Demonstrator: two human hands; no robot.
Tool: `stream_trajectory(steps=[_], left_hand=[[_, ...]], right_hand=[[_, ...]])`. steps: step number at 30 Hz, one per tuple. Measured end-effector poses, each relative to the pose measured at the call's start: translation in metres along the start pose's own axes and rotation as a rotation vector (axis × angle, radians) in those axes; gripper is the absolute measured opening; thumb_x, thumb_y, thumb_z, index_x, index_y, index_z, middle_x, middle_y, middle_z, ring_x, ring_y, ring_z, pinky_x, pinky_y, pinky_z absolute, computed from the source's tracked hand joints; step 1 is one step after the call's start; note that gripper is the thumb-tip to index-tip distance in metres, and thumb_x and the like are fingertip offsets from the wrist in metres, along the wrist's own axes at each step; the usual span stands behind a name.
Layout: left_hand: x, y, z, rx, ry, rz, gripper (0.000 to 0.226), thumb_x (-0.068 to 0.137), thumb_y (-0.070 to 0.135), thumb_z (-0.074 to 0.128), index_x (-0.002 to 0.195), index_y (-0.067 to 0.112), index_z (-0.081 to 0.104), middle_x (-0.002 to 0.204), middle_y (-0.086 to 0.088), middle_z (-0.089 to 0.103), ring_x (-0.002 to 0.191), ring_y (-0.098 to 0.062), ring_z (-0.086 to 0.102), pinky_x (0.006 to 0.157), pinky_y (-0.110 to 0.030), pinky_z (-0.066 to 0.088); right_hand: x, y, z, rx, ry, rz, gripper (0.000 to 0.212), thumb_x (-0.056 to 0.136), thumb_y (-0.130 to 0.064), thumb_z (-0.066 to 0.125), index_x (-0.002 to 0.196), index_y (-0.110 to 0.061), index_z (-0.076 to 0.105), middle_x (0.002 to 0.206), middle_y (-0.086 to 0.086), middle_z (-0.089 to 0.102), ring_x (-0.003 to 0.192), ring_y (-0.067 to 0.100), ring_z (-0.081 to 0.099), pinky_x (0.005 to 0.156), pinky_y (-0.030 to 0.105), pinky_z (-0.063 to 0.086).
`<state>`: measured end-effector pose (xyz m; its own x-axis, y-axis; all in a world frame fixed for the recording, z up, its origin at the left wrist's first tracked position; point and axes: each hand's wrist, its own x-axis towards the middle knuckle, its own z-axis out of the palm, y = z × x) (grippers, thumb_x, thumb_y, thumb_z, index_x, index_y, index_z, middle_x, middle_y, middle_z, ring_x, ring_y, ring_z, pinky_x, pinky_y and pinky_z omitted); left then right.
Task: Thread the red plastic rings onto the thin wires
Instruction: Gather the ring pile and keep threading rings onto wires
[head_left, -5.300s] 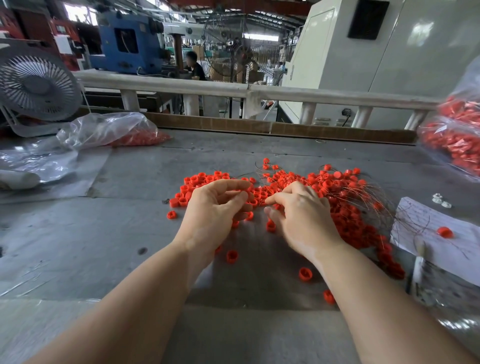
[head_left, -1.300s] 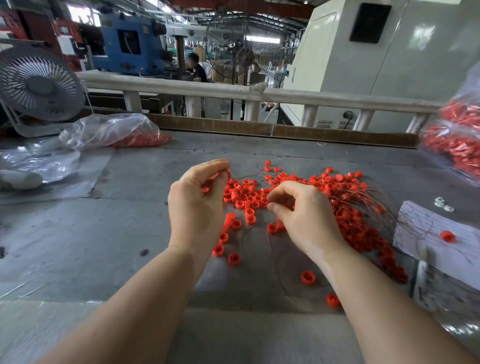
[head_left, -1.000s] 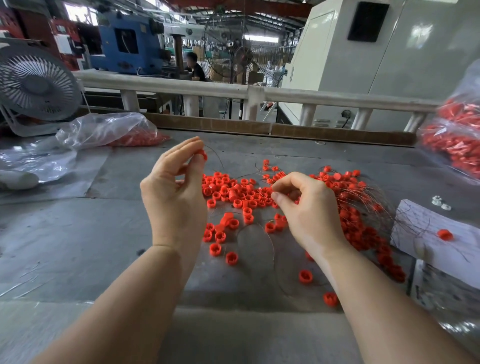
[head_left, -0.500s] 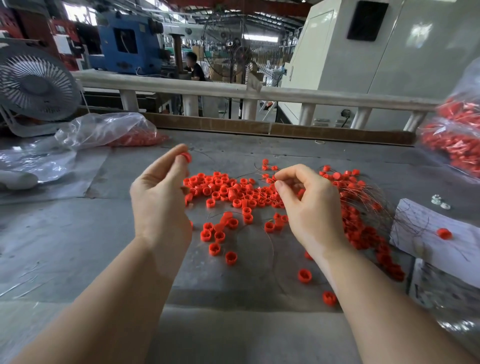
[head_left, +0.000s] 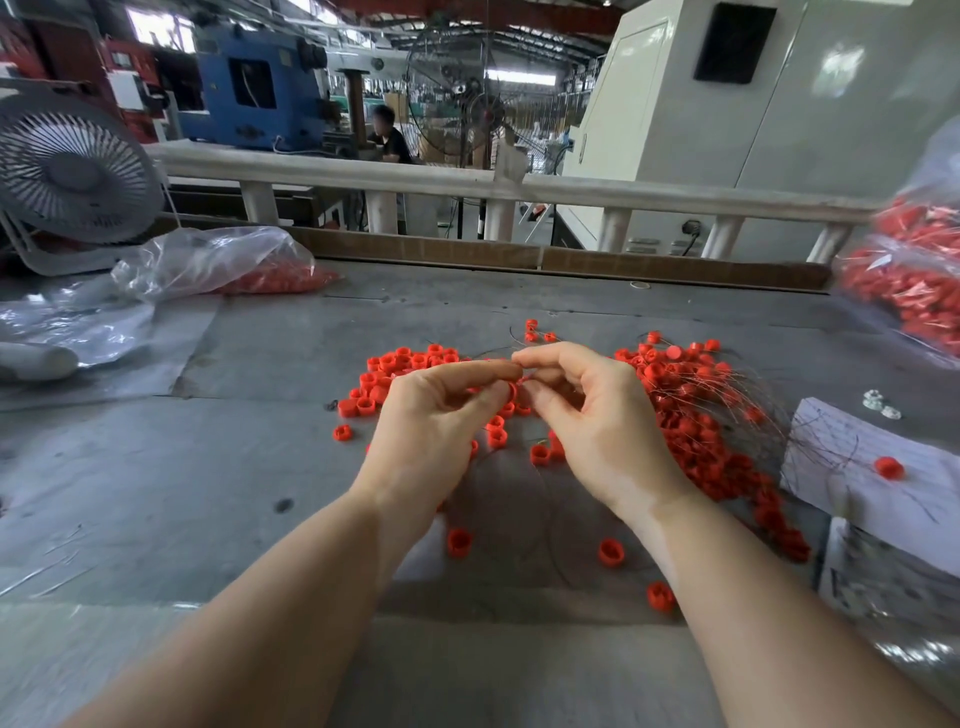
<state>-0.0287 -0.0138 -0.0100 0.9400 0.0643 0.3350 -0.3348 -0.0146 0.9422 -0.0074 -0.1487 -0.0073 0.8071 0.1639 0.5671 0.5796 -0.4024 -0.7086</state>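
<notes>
Several loose red plastic rings (head_left: 410, 364) lie scattered on the grey table (head_left: 156, 467). A tangle of thin wires (head_left: 748, 410) lies over more red rings at the right. My left hand (head_left: 431, 421) pinches a red ring (head_left: 511, 391) between thumb and forefinger just above the pile. My right hand (head_left: 597, 415) meets it fingertip to fingertip, its thumb and forefinger pinched together at the ring; the thin wire between them is too fine to see. A loop of wire (head_left: 550, 525) lies on the table under my wrists.
A clear bag of red rings (head_left: 223, 265) lies at the back left beside a white fan (head_left: 72, 171). Another full bag (head_left: 914, 280) bulges in at the right. Paper sheets (head_left: 862, 467) with one ring lie right. A low board edges the table's far side.
My left hand, which had lifted a ring up and to the left, has come back down and right to meet my right hand over the pile.
</notes>
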Motion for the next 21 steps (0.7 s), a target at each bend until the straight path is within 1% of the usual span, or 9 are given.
stream_trajectory(steps=[3,4,6,7,11,13,17,19,21], left_hand=[[-0.0005,-0.0014,0.0019,0.008,0.008,-0.007,0.028,0.088,0.005,0.060,0.083,0.030,0.072,0.084,-0.011,0.072,0.072,-0.015,0.059,0.063,-0.018,0.046],[0.0003,-0.0017,0.0015,-0.003,0.020,-0.013,0.027,0.088,0.005,0.059,0.084,0.029,0.072,0.081,-0.011,0.072,0.070,-0.013,0.058,0.062,-0.017,0.045],[0.0031,-0.0022,-0.0012,-0.039,0.060,-0.034,0.024,0.089,0.005,0.058,0.085,0.023,0.073,0.069,0.004,0.071,0.061,-0.001,0.057,0.056,-0.010,0.044],[0.0045,-0.0027,-0.0029,-0.060,0.084,-0.058,0.022,0.089,0.005,0.058,0.086,0.021,0.073,0.067,0.008,0.069,0.058,0.001,0.057,0.055,-0.009,0.044],[0.0073,-0.0078,-0.0075,-0.167,0.157,-0.171,0.020,0.090,0.003,0.055,0.094,0.016,0.070,0.071,0.000,0.070,0.060,-0.009,0.062,0.051,-0.019,0.050],[0.0070,-0.0082,-0.0072,-0.193,0.164,-0.199,0.022,0.091,0.000,0.053,0.098,0.017,0.065,0.070,0.000,0.069,0.057,-0.011,0.063,0.050,-0.021,0.051],[0.0071,-0.0072,-0.0053,-0.198,0.141,-0.247,0.033,0.094,-0.007,0.043,0.077,0.011,0.066,0.062,0.004,0.067,0.055,-0.006,0.063,0.056,-0.020,0.055],[0.0065,-0.0064,-0.0043,-0.221,0.109,-0.298,0.037,0.093,-0.009,0.042,0.073,0.008,0.068,0.062,0.004,0.069,0.058,-0.006,0.066,0.067,-0.020,0.058],[0.0063,-0.0038,-0.0049,-0.273,0.080,-0.334,0.037,0.089,-0.011,0.045,0.071,0.009,0.070,0.066,0.002,0.071,0.061,-0.009,0.068,0.069,-0.020,0.057]], right_hand=[[0.0000,0.0003,-0.0006,-0.033,0.040,0.006,0.027,0.085,0.004,0.060,0.091,-0.022,0.065,0.075,-0.020,0.061,0.075,-0.007,0.060,0.073,0.009,0.046],[0.0001,0.0009,-0.0011,-0.050,0.055,0.016,0.025,0.085,0.003,0.060,0.092,-0.019,0.067,0.074,-0.020,0.061,0.074,-0.006,0.060,0.072,0.010,0.046],[0.0003,0.0020,-0.0026,-0.089,0.086,0.038,0.020,0.085,0.001,0.061,0.094,-0.014,0.070,0.074,-0.020,0.061,0.074,-0.005,0.060,0.074,0.012,0.048],[0.0004,0.0023,-0.0035,-0.109,0.101,0.047,0.019,0.086,0.001,0.061,0.094,-0.013,0.071,0.076,-0.020,0.061,0.075,-0.006,0.060,0.075,0.011,0.048],[0.0009,0.0021,-0.0057,-0.159,0.138,0.065,0.018,0.087,0.000,0.060,0.093,-0.012,0.072,0.078,-0.016,0.062,0.079,0.000,0.062,0.076,0.014,0.049],[0.0006,0.0018,-0.0057,-0.179,0.140,0.054,0.018,0.086,0.000,0.060,0.093,-0.012,0.072,0.078,-0.015,0.062,0.077,-0.002,0.060,0.076,0.012,0.048],[0.0001,0.0018,-0.0055,-0.209,0.143,0.028,0.018,0.086,0.001,0.060,0.093,-0.010,0.073,0.080,-0.011,0.063,0.077,0.001,0.060,0.075,0.009,0.046],[-0.0004,0.0015,-0.0055,-0.228,0.150,0.005,0.017,0.086,0.001,0.061,0.093,-0.010,0.073,0.081,-0.010,0.064,0.081,0.004,0.061,0.076,0.010,0.046],[-0.0009,0.0006,-0.0046,-0.252,0.155,-0.033,0.016,0.085,0.001,0.062,0.092,-0.009,0.073,0.083,-0.007,0.065,0.082,0.006,0.060,0.078,0.011,0.045]])
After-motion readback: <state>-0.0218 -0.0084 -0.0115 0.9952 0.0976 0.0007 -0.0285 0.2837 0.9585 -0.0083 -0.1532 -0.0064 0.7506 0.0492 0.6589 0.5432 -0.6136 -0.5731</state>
